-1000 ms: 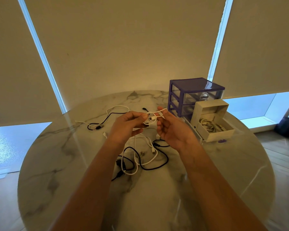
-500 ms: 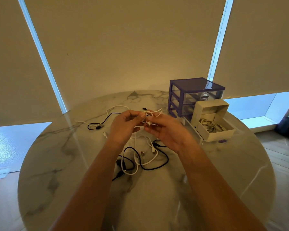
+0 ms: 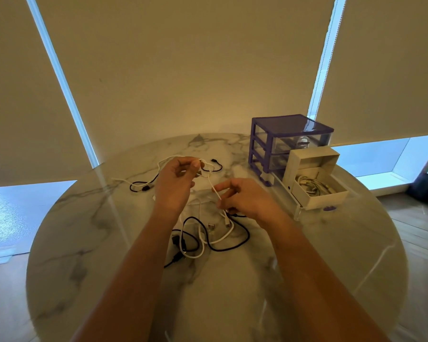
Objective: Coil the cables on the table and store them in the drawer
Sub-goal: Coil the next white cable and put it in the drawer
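A round marble bench point(image 3: 232, 304) with grey veins carries a tangle of black and white cables point(image 3: 208, 233) near its middle, a black cable point(image 3: 143, 185) and a thin white one farther back on the left, and a purple drawer unit point(image 3: 282, 144) at the right, its lowest drawer point(image 3: 297, 208) pulled out with an open white box point(image 3: 314, 178) in it

We see a white marble surface point(image 3: 232, 292) veined in grey. On it lie white cables point(image 3: 215, 239) tangled with black cables point(image 3: 232, 245). The drawer unit point(image 3: 290, 144) has a purple frame and clear drawers; one pulled-out drawer holds a cream box point(image 3: 314, 178) of white cords. The blinds point(image 3: 195, 65) are beige.
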A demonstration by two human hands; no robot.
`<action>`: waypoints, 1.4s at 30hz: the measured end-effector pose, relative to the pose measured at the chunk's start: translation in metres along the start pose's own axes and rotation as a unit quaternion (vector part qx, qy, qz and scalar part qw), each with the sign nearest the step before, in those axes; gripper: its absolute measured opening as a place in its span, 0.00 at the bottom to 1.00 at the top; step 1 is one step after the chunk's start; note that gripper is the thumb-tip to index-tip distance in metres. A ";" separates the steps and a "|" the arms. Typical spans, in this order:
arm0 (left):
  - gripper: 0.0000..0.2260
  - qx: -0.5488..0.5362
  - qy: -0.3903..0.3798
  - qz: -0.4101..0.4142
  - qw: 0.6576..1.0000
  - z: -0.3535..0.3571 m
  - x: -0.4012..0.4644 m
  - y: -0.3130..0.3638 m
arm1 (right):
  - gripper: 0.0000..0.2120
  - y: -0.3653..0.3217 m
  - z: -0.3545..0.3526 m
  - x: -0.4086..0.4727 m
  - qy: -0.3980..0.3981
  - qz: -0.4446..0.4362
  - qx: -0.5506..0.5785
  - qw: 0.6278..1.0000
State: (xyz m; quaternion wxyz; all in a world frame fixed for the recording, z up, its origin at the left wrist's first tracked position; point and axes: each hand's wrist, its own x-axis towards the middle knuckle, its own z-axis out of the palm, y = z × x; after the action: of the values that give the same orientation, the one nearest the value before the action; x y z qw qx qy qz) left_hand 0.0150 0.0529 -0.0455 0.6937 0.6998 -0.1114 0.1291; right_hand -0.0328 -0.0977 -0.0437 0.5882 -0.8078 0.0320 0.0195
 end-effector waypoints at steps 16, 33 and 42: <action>0.05 0.033 -0.008 0.011 0.999 0.004 -0.001 -0.004 | 0.16 -0.006 0.005 -0.004 0.045 -0.047 -0.039 0.997; 0.06 -0.003 -0.101 -0.047 0.994 0.005 -0.005 0.002 | 0.04 -0.005 0.001 -0.001 0.166 -0.079 0.035 0.982; 0.08 -0.038 -0.094 -0.086 0.991 0.003 -0.005 0.003 | 0.06 -0.008 -0.002 -0.001 0.206 -0.124 0.089 0.967</action>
State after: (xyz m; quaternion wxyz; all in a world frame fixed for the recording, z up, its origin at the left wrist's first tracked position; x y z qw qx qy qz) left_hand 0.0095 0.0501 -0.0443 0.7149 0.6888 -0.1203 -0.0015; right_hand -0.0330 -0.0969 -0.0357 0.6362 -0.7367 0.0537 -0.2228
